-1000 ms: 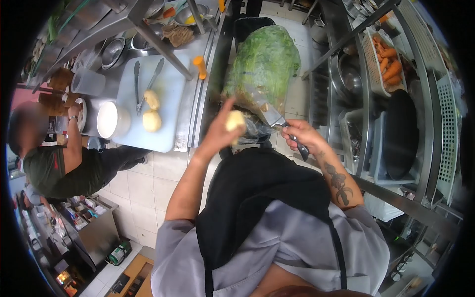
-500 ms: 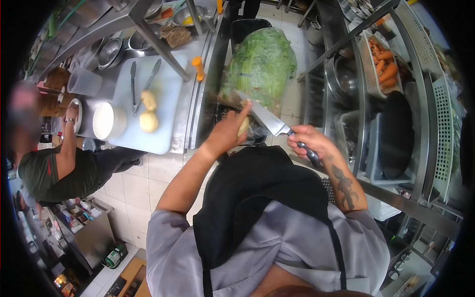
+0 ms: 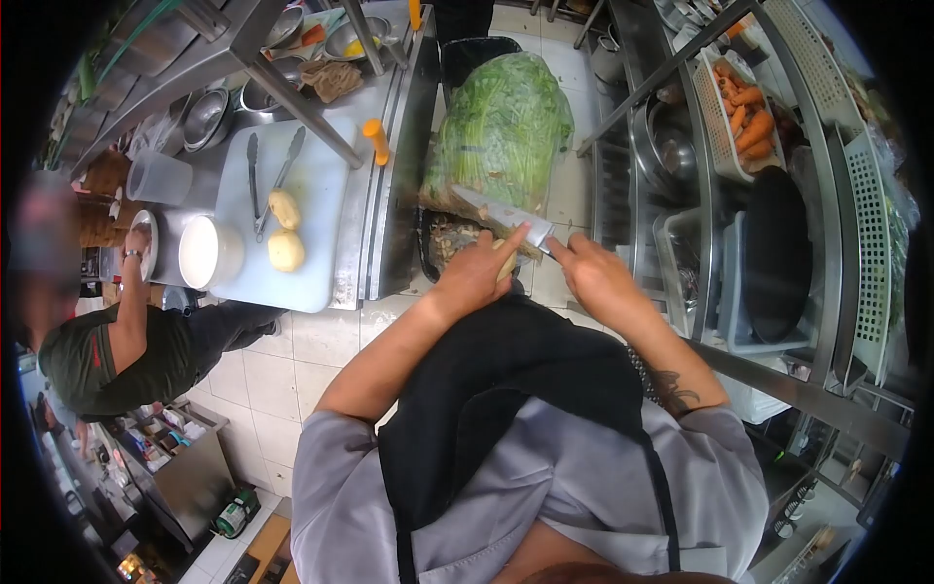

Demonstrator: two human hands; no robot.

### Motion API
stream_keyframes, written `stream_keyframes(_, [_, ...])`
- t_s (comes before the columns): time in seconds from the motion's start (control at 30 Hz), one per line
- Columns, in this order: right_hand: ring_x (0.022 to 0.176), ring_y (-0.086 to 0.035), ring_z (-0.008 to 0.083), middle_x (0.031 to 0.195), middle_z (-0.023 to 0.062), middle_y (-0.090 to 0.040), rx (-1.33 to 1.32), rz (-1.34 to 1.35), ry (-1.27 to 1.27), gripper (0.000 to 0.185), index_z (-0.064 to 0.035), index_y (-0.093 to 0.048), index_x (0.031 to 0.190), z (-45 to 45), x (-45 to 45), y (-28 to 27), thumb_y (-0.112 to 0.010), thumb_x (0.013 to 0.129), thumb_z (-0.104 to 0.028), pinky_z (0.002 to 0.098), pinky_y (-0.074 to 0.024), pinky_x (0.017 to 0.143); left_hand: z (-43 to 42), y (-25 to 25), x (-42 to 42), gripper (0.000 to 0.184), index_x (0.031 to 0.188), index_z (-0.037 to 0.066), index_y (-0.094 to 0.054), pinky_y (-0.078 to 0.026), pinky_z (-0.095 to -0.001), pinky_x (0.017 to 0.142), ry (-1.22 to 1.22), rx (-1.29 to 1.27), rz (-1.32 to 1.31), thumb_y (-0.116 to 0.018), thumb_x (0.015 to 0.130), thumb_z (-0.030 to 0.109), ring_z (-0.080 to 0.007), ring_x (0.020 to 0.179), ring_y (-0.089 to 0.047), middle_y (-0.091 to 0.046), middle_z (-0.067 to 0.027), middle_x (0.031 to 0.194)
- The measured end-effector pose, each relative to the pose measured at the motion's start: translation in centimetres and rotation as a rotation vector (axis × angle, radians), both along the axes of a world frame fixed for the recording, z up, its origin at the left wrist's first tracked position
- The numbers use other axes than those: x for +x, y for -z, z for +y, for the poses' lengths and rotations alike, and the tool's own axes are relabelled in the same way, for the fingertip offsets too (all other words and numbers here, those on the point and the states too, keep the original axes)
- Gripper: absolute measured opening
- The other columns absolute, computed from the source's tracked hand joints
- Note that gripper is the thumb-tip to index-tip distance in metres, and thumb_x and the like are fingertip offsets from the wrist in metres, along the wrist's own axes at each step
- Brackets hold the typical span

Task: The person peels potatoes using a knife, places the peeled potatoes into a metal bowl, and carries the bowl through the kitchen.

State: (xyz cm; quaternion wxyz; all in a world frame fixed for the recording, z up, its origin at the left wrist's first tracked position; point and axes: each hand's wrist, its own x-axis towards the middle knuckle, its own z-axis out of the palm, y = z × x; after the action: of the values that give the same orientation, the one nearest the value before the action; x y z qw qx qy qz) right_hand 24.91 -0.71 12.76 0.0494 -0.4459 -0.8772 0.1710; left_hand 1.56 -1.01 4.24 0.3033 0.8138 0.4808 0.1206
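Observation:
My left hand (image 3: 479, 273) is closed around a pale, peeled-looking potato (image 3: 507, 259), mostly hidden by the fingers. My right hand (image 3: 590, 274) grips the handle of a large kitchen knife (image 3: 504, 215), its wide blade pointing up and left across the potato's far side. Whether the edge touches the potato I cannot tell. Beneath both hands, a dark bin (image 3: 425, 255) holds peelings and scraps. Just beyond lies a big clear bag of leafy greens (image 3: 501, 127).
On the left counter, a white cutting board (image 3: 316, 195) bears two peeled potatoes (image 3: 286, 250) and tongs (image 3: 255, 190), beside a white tub (image 3: 209, 251). Another person (image 3: 117, 341) stands at left. Metal shelving on the right holds a carrot basket (image 3: 747, 122) and a black oval tray (image 3: 778, 258).
My right hand has turned over and moved left, bringing the knife closer to my left hand. My left hand has shifted slightly right and down. The view has moved a little.

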Motion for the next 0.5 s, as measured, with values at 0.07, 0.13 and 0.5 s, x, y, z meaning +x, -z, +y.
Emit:
stream_keyframes(0.07, [0.087, -0.063, 0.0376, 0.096, 0.0198, -0.057, 0.008, -0.006, -0.021, 0.044, 0.0019, -0.056, 0.128, 0.1, 0.1, -0.2, -0.054, 0.084, 0.003, 0.0458, -0.0514, 0.076, 0.1, 0.6, 0.0, 0.091, 0.158, 0.025, -0.02, -0.054, -0.0472, 0.072, -0.022, 0.016, -0.015, -0.071, 0.083, 0.017, -0.0428, 0.082, -0.062, -0.052, -0.0237, 0.101])
stream_keyframes(0.13, [0.087, -0.063, 0.0379, 0.096, 0.0199, -0.057, -0.023, -0.03, -0.017, 0.043, 0.0022, -0.057, 0.127, 0.0, 0.1, -1.4, -0.053, 0.083, 0.004, 0.046, -0.0515, 0.076, 0.2, 1.6, -0.3, 0.092, 0.157, 0.025, -0.021, -0.055, -0.0488, 0.07, -0.069, 0.04, -0.042, -0.072, 0.081, 0.015, -0.0441, 0.08, -0.063, -0.051, -0.0251, 0.103])
stream_keyframes(0.5, [0.088, -0.062, 0.0398, 0.097, 0.0196, -0.059, 0.037, -0.239, -0.135, 0.042, 0.0019, -0.059, 0.123, 2.1, -1.2, -9.6, -0.063, 0.081, -0.001, 0.0471, -0.0508, 0.075, 1.1, 12.4, -5.1, 0.082, 0.149, 0.005, -0.034, -0.055, -0.044, 0.082, -0.418, 0.053, -0.184, -0.073, 0.081, 0.027, -0.0395, 0.095, -0.066, -0.06, -0.0273, 0.112])
